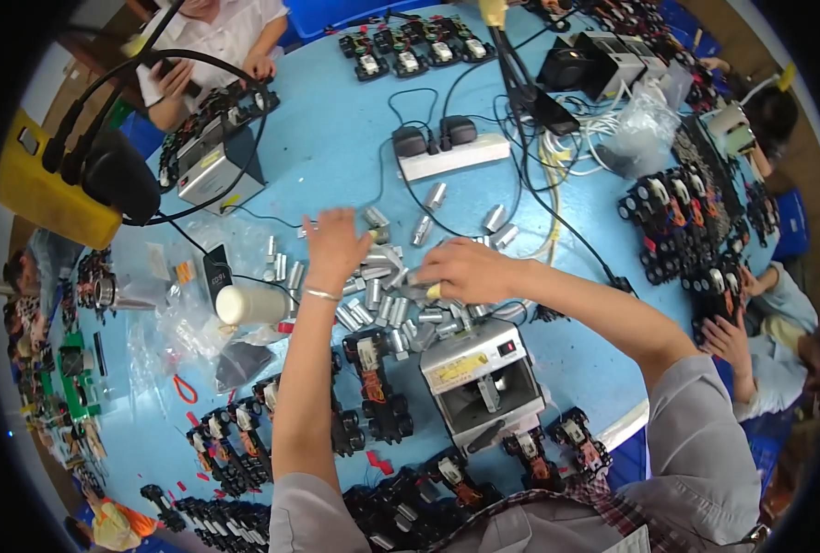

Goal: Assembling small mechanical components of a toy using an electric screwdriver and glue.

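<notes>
Two bare hands reach over a blue table [318,157] to a loose heap of silver cylinders [374,293], lying between and just below them, probably so both can get at it. The left hand [336,244], palm down, fingers partly spread, is at the heap's far left edge; the right hand [470,270] curls its fingers over the right side. Whether either grips a cylinder, I cannot tell. Nearer the body, a metal box [462,367] stands beside black wheeled cars [369,355], seemingly for easy reach. Beyond, a white power strip [460,160] sits mid-table, likely to serve several sides.
</notes>
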A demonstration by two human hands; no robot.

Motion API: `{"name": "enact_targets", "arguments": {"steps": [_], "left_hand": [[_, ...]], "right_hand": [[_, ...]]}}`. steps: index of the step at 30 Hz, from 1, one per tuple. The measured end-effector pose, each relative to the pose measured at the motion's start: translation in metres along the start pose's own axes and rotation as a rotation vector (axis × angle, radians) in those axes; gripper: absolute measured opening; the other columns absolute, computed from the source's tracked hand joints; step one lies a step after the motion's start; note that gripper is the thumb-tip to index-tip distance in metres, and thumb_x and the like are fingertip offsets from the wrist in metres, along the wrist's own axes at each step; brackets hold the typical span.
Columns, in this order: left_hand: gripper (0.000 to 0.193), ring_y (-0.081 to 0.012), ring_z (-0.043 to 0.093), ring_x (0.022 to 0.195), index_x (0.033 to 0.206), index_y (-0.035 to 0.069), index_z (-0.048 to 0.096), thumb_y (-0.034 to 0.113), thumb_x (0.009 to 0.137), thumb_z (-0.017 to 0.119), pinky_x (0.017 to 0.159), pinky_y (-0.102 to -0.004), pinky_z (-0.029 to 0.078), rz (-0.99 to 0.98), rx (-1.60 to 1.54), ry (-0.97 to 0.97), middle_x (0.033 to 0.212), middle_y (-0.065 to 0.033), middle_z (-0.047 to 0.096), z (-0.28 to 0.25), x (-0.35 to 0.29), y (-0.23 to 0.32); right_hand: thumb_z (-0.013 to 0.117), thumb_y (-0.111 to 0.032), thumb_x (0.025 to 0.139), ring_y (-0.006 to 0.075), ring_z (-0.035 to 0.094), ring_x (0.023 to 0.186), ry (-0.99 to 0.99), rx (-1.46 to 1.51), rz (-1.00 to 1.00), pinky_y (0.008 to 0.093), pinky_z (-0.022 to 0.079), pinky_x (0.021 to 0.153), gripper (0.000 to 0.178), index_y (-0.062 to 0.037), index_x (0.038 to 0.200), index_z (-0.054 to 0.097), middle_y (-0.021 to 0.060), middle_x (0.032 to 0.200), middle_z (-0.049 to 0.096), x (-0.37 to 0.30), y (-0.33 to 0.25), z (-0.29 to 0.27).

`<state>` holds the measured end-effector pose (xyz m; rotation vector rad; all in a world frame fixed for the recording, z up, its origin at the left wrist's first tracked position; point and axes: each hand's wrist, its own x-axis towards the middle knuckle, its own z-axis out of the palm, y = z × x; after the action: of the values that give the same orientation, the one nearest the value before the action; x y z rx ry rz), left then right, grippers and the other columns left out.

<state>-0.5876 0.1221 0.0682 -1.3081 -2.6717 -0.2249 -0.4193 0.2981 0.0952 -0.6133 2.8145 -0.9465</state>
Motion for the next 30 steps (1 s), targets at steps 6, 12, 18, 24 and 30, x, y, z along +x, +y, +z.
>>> {"name": "enact_targets", "arguments": {"steps": [6, 12, 18, 24, 30], "left_hand": [[0.040, -0.0330, 0.050, 0.096, 0.113, 0.005, 0.049, 0.015, 0.076, 0.058, 0.081, -0.0376, 0.043, 0.112, -0.476, 0.119, 0.104, -0.0161, 0.054, -0.031, 0.033, 0.069], [0.038, -0.0321, 0.054, 0.089, 0.105, 0.005, 0.052, 0.013, 0.070, 0.063, 0.075, -0.0419, 0.045, 0.163, -0.134, -0.143, 0.095, -0.0150, 0.056, 0.063, 0.080, 0.098], [0.040, -0.0313, 0.055, 0.086, 0.107, 0.008, 0.049, 0.008, 0.068, 0.062, 0.071, -0.0415, 0.045, 0.211, -0.309, -0.103, 0.091, -0.0163, 0.055, 0.052, 0.067, 0.101], [0.036, -0.0133, 0.051, 0.073, 0.115, 0.006, 0.045, 0.007, 0.078, 0.044, 0.062, -0.0265, 0.042, -0.279, -0.953, -0.009, 0.083, -0.0063, 0.053, -0.118, -0.043, 0.132], [0.026, -0.0169, 0.056, 0.070, 0.102, 0.003, 0.050, 0.024, 0.092, 0.039, 0.066, -0.0272, 0.046, -1.055, -1.164, -0.073, 0.083, -0.0077, 0.056, -0.172, -0.225, 0.314]], "right_hand": [[0.056, -0.013, 0.081, 0.0201, 0.058, 0.080, 0.644, 0.431, 0.475, 0.0318, 0.045, 0.072, 0.024, 0.0006, 0.100, 0.057, 0.0104, 0.088, 0.061, -0.139, -0.044, -0.015], [0.054, -0.011, 0.084, 0.0135, 0.057, 0.066, 1.249, 0.549, 0.998, 0.0242, 0.045, 0.062, 0.016, 0.0031, 0.088, 0.059, 0.0073, 0.073, 0.060, -0.324, -0.129, 0.050], [0.054, -0.012, 0.082, 0.0129, 0.056, 0.055, 1.190, 0.277, 1.597, 0.0261, 0.045, 0.053, 0.017, 0.0034, 0.081, 0.060, 0.0063, 0.061, 0.059, -0.520, -0.178, 0.137], [0.056, -0.027, 0.077, 0.0174, 0.055, 0.049, 0.992, 0.346, 2.209, 0.0313, 0.043, 0.046, 0.025, -0.0022, 0.076, 0.060, 0.0090, 0.059, 0.058, -0.719, -0.149, 0.299], [0.058, -0.032, 0.073, 0.0405, 0.053, 0.096, 0.255, 0.593, 1.850, 0.0442, 0.043, 0.081, 0.053, -0.0042, 0.117, 0.048, 0.0245, 0.103, 0.056, -0.817, -0.026, 0.410]]}}
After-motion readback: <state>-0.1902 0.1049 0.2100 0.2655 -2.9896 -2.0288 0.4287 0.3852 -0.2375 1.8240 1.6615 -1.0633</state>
